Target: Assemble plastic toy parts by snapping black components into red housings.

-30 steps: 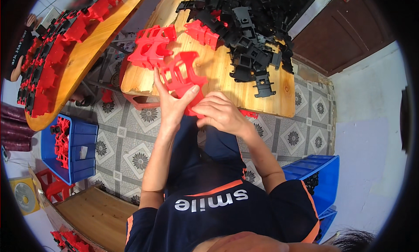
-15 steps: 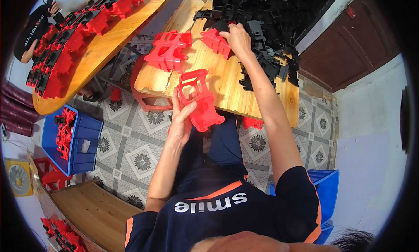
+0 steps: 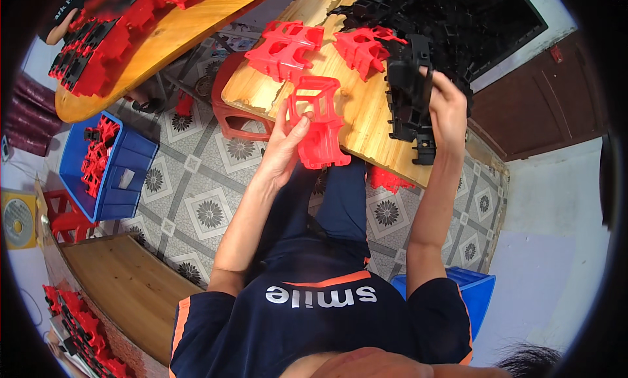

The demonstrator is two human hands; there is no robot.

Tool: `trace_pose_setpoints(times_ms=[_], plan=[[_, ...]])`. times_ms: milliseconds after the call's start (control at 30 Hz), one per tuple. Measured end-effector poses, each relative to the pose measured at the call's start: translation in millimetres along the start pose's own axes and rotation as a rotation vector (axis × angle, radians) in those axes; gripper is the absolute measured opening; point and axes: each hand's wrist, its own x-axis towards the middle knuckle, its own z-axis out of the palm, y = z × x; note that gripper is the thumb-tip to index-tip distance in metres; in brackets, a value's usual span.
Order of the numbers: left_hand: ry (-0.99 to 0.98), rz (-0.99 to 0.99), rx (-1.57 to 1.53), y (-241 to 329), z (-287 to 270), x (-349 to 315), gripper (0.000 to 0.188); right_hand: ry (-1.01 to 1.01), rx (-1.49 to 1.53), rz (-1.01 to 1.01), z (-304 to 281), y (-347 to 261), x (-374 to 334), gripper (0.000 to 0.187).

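Gripping a red frame (image 3: pixel 322 137) w/ the L hand (image 3: pixel 284 153), thumb on its left side, at the near edge of the wooden table (image 3: pixel 369 123); R hand (image 3: pixel 449 109) pinches a blurred black part (image 3: pixel 404 78) on the right, by the heap of black pcs (image 3: pixel 448 41); best to keep the L grip firm but light so the thin bars don't flex, & to lift the black part clear of its neighbours so nothing snags; count: red frames 3 in this area, i.e. 1 held, far-left frame (image 3: pixel 286 52) & far-middle frame (image 3: pixel 363 49) on table; black, 1 pinched, rest too tangled to count; blue bins 2 visible, left bin (image 3: pixel 131 165) & right bin (image 3: pixel 476 298).
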Motion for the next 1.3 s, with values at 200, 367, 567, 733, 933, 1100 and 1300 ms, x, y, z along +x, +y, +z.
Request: trace_pose_setpoints(times_ms=[200, 367, 567, 733, 933, 1100, 1300], plan=[[-0.064, 0.017, 0.0, 0.3, 1.9, -3.4, 0.095, -0.311, -0.643, -0.5, 80.1, -33.3, -61.5, 0.03], [-0.122, 0.035, -0.008, 1.2, 5.9, -5.5, 0.094, -0.355, -0.771, -0.591, 104.9, -30.8, -73.4, 0.032], [-0.165, 0.082, -0.011, 3.6, 8.3, -8.4, 0.09, -0.338, -0.799, -0.594, 111.7, -28.5, -77.4, 0.034], [-0.139, 0.102, 0.001, 5.1, 10.7, -13.6, 0.093, -0.309, -0.801, -0.605, 116.0, -25.3, -78.1, 0.034], [-0.1, 0.084, 0.136, 6.3, 8.0, -16.9, 0.1, -0.424, -0.544, -0.502, 115.1, -26.3, -70.1, 0.036], [-0.165, 0.098, 0.247, -4.4, 21.9, -29.6, 0.094, -0.154, 0.285, 0.314, 129.8, 6.7, -58.4, 0.049], [-0.113, 0.234, 0.357, -3.2, 9.4, -40.1, 0.076, -0.263, 0.258, 0.225, 148.6, 9.6, -61.5, 0.067]])
